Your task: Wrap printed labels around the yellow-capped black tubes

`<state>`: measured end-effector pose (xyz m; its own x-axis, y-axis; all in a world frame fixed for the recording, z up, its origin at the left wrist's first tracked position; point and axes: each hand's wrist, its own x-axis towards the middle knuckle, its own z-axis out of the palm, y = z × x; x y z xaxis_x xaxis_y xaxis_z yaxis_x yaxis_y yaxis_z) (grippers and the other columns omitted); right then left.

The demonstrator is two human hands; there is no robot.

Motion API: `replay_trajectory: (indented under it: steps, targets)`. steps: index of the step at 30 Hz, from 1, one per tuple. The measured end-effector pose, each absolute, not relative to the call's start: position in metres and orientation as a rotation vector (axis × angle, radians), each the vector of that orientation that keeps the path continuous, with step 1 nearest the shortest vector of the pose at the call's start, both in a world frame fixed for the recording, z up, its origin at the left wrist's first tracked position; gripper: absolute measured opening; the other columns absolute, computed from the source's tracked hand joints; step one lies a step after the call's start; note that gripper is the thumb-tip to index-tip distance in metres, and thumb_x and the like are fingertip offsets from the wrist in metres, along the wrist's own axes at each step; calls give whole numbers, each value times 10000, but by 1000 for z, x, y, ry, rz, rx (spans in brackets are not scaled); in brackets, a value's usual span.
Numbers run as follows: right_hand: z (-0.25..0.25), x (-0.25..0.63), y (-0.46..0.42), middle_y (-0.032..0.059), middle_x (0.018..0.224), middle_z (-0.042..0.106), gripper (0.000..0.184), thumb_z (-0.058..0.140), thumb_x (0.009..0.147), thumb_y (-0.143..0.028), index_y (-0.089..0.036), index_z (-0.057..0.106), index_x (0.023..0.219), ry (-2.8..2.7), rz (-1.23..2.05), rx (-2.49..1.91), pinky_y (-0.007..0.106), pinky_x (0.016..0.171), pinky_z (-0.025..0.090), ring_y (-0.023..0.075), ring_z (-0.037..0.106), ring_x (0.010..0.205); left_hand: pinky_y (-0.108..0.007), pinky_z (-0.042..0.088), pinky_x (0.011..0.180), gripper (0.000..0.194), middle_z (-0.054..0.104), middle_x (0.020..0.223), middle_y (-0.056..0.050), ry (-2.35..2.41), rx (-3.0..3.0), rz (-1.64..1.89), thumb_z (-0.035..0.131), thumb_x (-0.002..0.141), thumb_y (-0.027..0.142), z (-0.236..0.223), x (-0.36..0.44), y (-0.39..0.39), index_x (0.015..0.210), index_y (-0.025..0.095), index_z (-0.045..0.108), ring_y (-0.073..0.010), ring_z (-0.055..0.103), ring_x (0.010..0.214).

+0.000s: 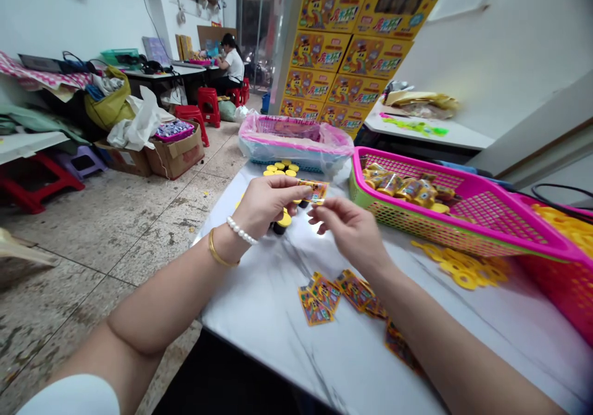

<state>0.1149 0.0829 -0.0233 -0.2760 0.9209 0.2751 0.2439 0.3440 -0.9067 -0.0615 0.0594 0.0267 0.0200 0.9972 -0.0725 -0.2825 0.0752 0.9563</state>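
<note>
My left hand [266, 205], wearing a pearl bracelet and a gold bangle, pinches a small printed yellow-orange packet [316, 190] between thumb and fingers. Close to the packet's lower right end is my right hand [345, 230], its fingers curled together. Whether they grip the packet's clear edge or something tiny, I cannot make out. Behind and under my left hand stand several small black pots with yellow lids [282, 169], partly hidden. Several flat printed packets [319, 297] lie on the white marbled table [259, 335] below my hands, some covered by my right forearm.
A pink-and-green basket [491, 217] holds filled packets [407, 186]. Yellow rings [467, 270] lie beside it. At the table's far end stands a plastic-lined basket [296, 146]. Stacked yellow boxes [347, 50] rise behind. Another person [231, 63] sits at a distant table.
</note>
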Motion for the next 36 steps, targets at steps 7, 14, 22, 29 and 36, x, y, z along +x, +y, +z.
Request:
replay_trajectory:
  steps: [7,14,22,29,36]
  targets:
    - [-42,100,66,101,1153,659,495,660,892,-334,-279,558,1374,-2575,193,-1171,356,713,532,262,667,897,-163,156,346,87,610,667,5,827,803,1188,652,885,108,21,-63,64,800,90,653,-3,437,390]
    - [-56,95,67,68,907,709,129,605,896,-244,-221,638,1018,-2325,163,-975,341,726,551,234,690,818,-114,198,328,190,576,599,2,752,672,1105,594,929,70,19,-58,64,751,47,655,10,393,368]
    - [-10,136,101,24,825,723,328,786,729,-372,-212,677,994,-1515,1099,-932,355,669,589,179,696,668,-79,143,272,206,565,636,21,775,446,1113,503,991,80,21,-58,68,823,76,622,28,349,314]
    - [8,131,88,22,876,754,273,821,725,-329,-233,724,961,-1380,1318,-758,349,678,613,167,715,687,-73,153,261,245,555,615,32,700,382,1134,470,1010,77,20,-57,68,798,80,593,25,367,307]
    - [10,130,83,5,730,702,266,776,773,-328,-202,714,998,-1587,1029,-885,329,643,583,159,680,628,-102,132,260,272,534,588,43,668,328,1138,446,1027,109,23,-58,69,777,106,554,16,309,289]
